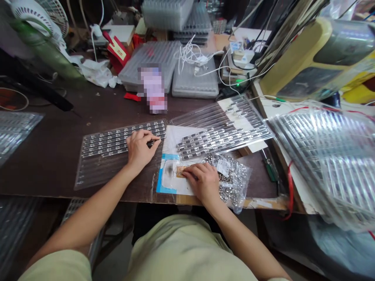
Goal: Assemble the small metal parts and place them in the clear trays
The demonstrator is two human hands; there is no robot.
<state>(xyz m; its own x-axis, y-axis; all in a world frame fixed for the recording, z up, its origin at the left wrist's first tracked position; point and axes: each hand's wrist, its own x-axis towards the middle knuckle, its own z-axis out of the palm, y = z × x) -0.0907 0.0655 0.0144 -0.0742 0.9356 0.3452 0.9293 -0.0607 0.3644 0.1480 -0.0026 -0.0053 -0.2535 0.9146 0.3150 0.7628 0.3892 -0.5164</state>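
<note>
My left hand (pixel 140 147) rests over a clear slotted tray (pixel 95 173) filled with rows of small metal-and-black connectors (pixel 102 142). Its thumb and forefinger are pinched at the tray's right end; whatever lies between them is too small to make out. My right hand (pixel 205 180) pinches at a small brown patch (pixel 179 171) on a white sheet with blue edging (pixel 166 190). What those fingertips hold, if anything, is hidden. Beside that hand lies a clear bag of small metal parts (pixel 237 189). Behind it, a second slotted tray (pixel 202 117) lies tilted, holding more connectors (pixel 205 145).
Stacked clear trays (pixel 331 156) stand at the right, near a green-handled screwdriver (pixel 269 171). At the back are more trays (pixel 193 84), a tangled white cable (pixel 191 54) and a pixelated object (pixel 154 88). A fan (pixel 38 17) stands at the far left.
</note>
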